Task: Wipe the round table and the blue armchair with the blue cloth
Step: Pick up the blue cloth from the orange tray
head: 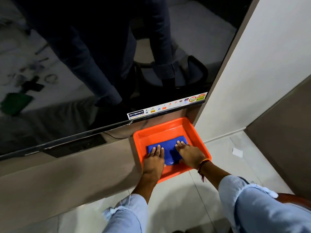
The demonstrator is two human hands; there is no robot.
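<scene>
**A:** How far along does the wiping look to you?

**B:** Hard to call from this alone. The blue cloth [168, 148] lies folded flat in the orange tray [193, 132], and the tray sits on the ledge under the television [101, 64], at the ledge's right end, with its near corner overhanging the front edge. Neither the round table nor the blue armchair is in direct view; only a dim chair shape shows in the screen's reflection.

**A:** And the hands?

**B:** Both are on the cloth. The left hand [155, 157] rests palm down on its left part, fingers stretched out and close together. The right hand [190, 153] lies on its right part the same way, with a thread band [202, 164] at the wrist. Neither grip is closed round anything: the fingers lie flat on top, pressing rather than pinching.

**A:** So is the cloth being picked up or put back?

**B:** I cannot tell. It is folded neatly, which would suit either a cloth not yet used or one laid away after use. I cannot make out whether it is wet or soiled.

**A:** What is left, then?

**B:** If the wiping is not yet done, everything: lift the cloth, go to the table, then the armchair.
</scene>
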